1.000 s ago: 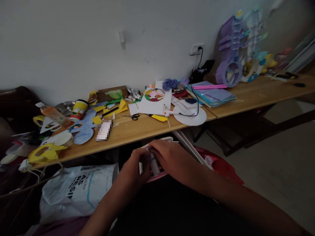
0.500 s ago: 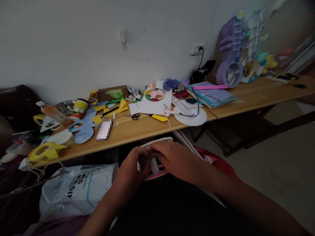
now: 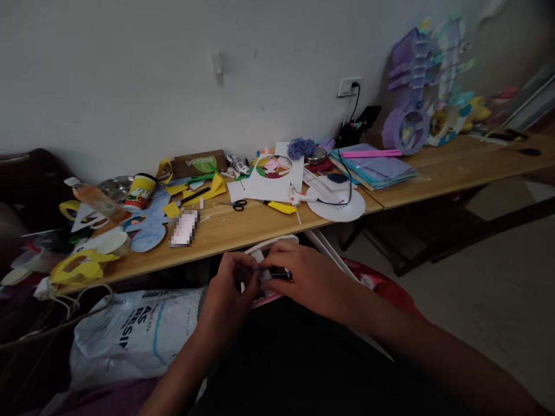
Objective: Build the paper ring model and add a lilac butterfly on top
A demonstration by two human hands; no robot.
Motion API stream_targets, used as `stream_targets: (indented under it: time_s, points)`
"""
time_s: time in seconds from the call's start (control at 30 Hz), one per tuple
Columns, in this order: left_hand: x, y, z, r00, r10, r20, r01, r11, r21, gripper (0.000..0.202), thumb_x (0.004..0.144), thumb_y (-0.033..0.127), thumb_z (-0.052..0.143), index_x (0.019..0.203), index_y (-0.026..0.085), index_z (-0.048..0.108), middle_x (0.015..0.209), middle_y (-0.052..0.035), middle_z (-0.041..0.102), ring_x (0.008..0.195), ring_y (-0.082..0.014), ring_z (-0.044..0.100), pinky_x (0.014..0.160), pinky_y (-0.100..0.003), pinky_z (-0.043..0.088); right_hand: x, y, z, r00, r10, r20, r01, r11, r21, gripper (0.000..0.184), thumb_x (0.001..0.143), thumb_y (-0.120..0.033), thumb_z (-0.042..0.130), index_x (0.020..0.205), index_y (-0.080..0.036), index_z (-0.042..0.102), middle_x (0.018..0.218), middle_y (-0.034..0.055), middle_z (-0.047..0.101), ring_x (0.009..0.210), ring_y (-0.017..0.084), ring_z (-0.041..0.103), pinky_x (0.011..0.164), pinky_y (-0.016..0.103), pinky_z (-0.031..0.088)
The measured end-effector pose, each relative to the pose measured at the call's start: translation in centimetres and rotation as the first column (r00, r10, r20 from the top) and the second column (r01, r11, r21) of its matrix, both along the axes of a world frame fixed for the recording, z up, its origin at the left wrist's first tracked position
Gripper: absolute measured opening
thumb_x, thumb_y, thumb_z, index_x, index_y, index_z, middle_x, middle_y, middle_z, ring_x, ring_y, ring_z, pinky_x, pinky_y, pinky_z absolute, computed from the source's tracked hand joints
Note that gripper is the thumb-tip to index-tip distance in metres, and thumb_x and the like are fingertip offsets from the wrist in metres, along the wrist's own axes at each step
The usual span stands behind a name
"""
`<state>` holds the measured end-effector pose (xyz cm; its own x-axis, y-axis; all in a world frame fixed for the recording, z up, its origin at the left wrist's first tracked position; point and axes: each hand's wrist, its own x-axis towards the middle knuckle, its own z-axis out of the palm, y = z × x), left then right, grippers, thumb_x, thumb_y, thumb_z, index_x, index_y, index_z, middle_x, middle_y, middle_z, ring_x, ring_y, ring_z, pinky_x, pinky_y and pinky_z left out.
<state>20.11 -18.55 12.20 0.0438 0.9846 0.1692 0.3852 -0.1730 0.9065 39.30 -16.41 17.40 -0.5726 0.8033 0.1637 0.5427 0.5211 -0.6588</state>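
My left hand (image 3: pixel 229 286) and my right hand (image 3: pixel 306 274) meet over my lap, just below the front edge of the table. Between them lies a curved white craft piece (image 3: pixel 287 238) with a pink lower edge. My hands hide much of it, and its full shape cannot be made out. The fingertips of both hands pinch together at a small pale piece (image 3: pixel 265 278) inside the white rim. Both hands are closed around it, but what it is exactly is too dark and covered to tell.
On the wooden table (image 3: pixel 234 231) lie a phone (image 3: pixel 184 228), scissors (image 3: pixel 238 205), a yellow cutter (image 3: pixel 281 207), a corded glue gun (image 3: pixel 298 195) and a white disc (image 3: pixel 342 209). A printed white bag (image 3: pixel 139 335) is at lower left, a red bag (image 3: pixel 385 286) at right.
Both hands have shifted slightly up and left with the white piece. My fingertips have turned about the small pale piece, which shows less upright now.
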Motion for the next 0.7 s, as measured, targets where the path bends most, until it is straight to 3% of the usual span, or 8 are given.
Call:
stream_targets:
  time_s: [0.17,0.4,0.5,0.7]
  points:
    - [0.0,0.3,0.0,0.997,0.01,0.072,-0.006,0.998,-0.057,0.018,0.084,0.02,0.064,0.094,0.022,0.049,0.094,-0.0019,0.064,0.079,-0.0135,0.064,0.071,-0.028,0.053,-0.6,0.4,-0.6,1.0,0.004,-0.031,-0.003,1.0,0.015,0.009,0.087,-0.016,0.069,0.094,-0.02,0.074,0.096,0.0036,0.064,0.088,0.016,0.06,0.079,0.028,0.045]
    - [0.4,0.6,-0.3,0.985,0.029,0.169,-0.019,0.998,-0.062,0.018,0.083,0.022,0.066,0.091,0.021,0.05,0.089,-0.0007,0.063,0.08,-0.0134,0.065,0.07,-0.026,0.053,-1.3,0.1,-0.1,0.993,-0.09,-0.075,0.087,0.995,-0.041,0.016,0.085,-0.009,0.063,0.084,-0.021,0.074,0.087,0.0016,0.068,0.08,0.014,0.059,0.072,0.026,0.043]
    - [0.6,0.6,-0.4,0.981,0.041,0.192,-0.03,0.998,-0.059,0.018,0.083,0.022,0.067,0.091,0.022,0.05,0.089,-0.0001,0.062,0.081,-0.0131,0.065,0.072,-0.026,0.053,-1.4,0.0,0.0,0.987,-0.13,-0.097,0.124,0.99,-0.072,0.02,0.082,-0.006,0.062,0.088,-0.021,0.073,0.085,0.0004,0.07,0.077,0.013,0.06,0.069,0.025,0.042]
    - [0.9,0.6,-0.3,0.978,0.024,0.208,-0.015,0.999,-0.044,0.019,0.082,0.022,0.067,0.092,0.022,0.051,0.09,-0.0003,0.064,0.083,-0.0135,0.067,0.075,-0.027,0.054,-1.6,-0.5,-0.2,0.962,-0.192,-0.196,0.184,0.981,-0.057,0.031,0.083,-0.005,0.056,0.104,-0.023,0.07,0.102,0.0016,0.072,0.091,0.015,0.065,0.08,0.027,0.047]
